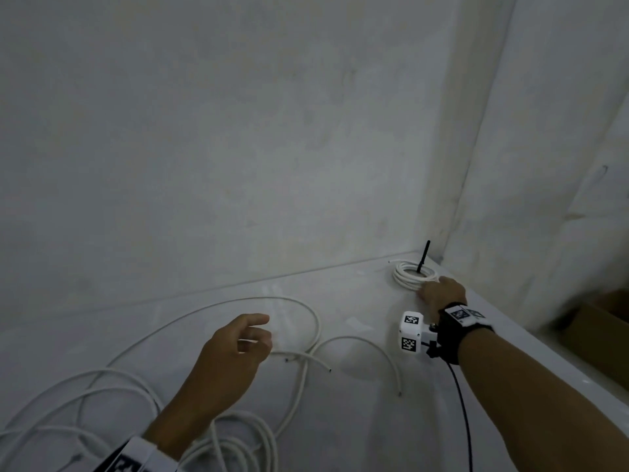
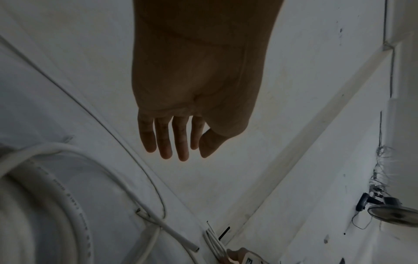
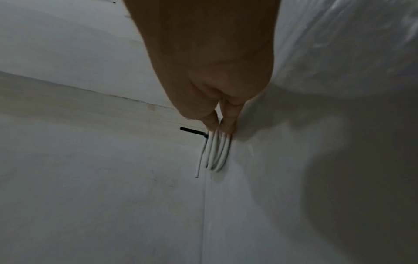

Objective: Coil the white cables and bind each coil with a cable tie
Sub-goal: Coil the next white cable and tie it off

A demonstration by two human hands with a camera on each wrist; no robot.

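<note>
A bound coil of white cable (image 1: 408, 275) lies in the table's far right corner, with a black cable tie (image 1: 423, 255) sticking up from it. My right hand (image 1: 425, 291) reaches the coil's near edge. In the right wrist view its thumb and fingertips (image 3: 212, 123) pinch the coil's strands (image 3: 217, 151) beside the black tie (image 3: 192, 132). My left hand (image 1: 262, 332) hovers over the loose white cables (image 1: 299, 356), fingers relaxed and holding nothing. In the left wrist view that hand (image 2: 181, 151) hangs open above the table. More loose cable (image 1: 102, 403) is piled at the near left.
The white table (image 1: 357, 420) meets a grey wall at the back and on the right. A brown cardboard box (image 1: 599, 328) sits off the table's right edge. A black wire (image 1: 463, 420) hangs from my right wrist. A fan (image 2: 393, 214) shows in the left wrist view.
</note>
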